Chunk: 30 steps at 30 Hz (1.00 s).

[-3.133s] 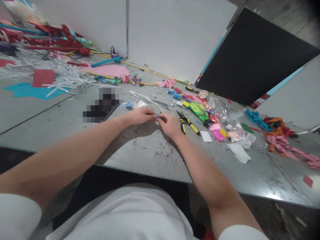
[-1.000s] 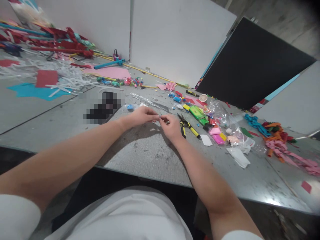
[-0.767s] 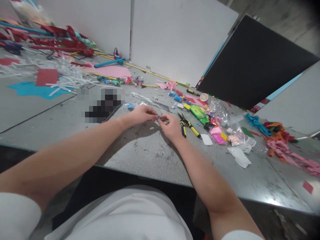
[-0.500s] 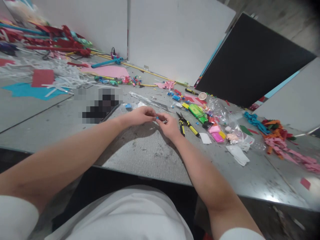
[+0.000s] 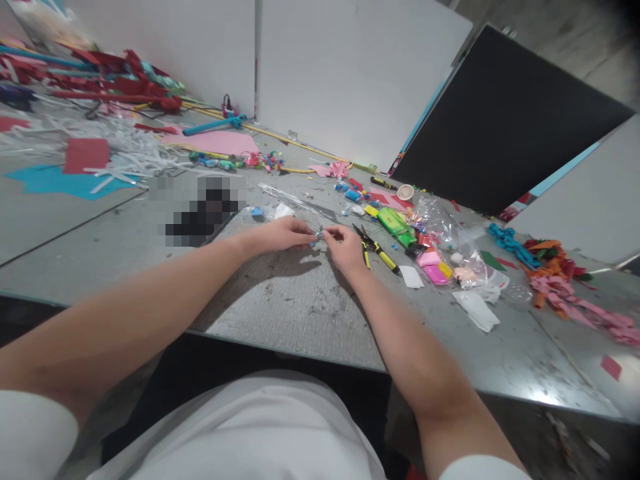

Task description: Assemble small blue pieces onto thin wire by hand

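Note:
My left hand (image 5: 283, 235) and my right hand (image 5: 345, 248) meet fingertip to fingertip over the grey table (image 5: 300, 300). Between the fingertips is a tiny blue piece (image 5: 319, 235), pinched from both sides; it is too small to make out its shape. Yellow-and-black handled pliers (image 5: 373, 246) lie on the table just right of my right hand.
Right of the pliers lie a green block (image 5: 396, 223), pink and yellow pieces (image 5: 436, 268), a clear plastic bag (image 5: 440, 223), white paper scraps (image 5: 477, 308) and pink and orange strips (image 5: 565, 283). White shreds, red and blue sheets lie far left. White and black boards stand behind.
My hands stay together at the same spot; the fingertips shift slightly around the small blue piece. The view moves a little.

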Each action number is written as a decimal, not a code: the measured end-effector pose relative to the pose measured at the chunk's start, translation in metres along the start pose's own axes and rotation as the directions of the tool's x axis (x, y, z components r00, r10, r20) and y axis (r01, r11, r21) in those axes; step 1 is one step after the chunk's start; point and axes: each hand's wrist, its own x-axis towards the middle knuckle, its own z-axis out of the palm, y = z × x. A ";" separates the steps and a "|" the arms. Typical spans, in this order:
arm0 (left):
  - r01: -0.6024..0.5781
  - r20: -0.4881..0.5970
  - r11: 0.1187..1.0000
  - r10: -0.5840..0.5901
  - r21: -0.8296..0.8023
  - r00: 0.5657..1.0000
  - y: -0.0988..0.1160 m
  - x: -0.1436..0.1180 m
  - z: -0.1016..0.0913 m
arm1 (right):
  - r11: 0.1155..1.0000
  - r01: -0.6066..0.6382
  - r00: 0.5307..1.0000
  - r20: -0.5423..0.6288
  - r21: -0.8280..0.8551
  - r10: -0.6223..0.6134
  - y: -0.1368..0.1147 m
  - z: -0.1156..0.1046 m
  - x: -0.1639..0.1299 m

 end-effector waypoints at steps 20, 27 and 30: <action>0.024 -0.086 0.990 -0.037 -0.140 0.996 0.004 -0.002 0.000 | 0.986 0.056 0.987 0.141 0.154 -0.078 -0.007 0.007 -0.007; 0.047 -0.114 0.987 -0.065 -0.156 0.991 0.005 0.001 0.002 | 0.991 0.099 0.966 0.231 0.093 -0.118 -0.001 0.005 -0.005; 0.039 -0.116 0.983 -0.061 -0.182 0.991 0.004 0.002 0.002 | 0.989 0.148 0.962 0.231 0.021 -0.149 -0.001 0.002 -0.003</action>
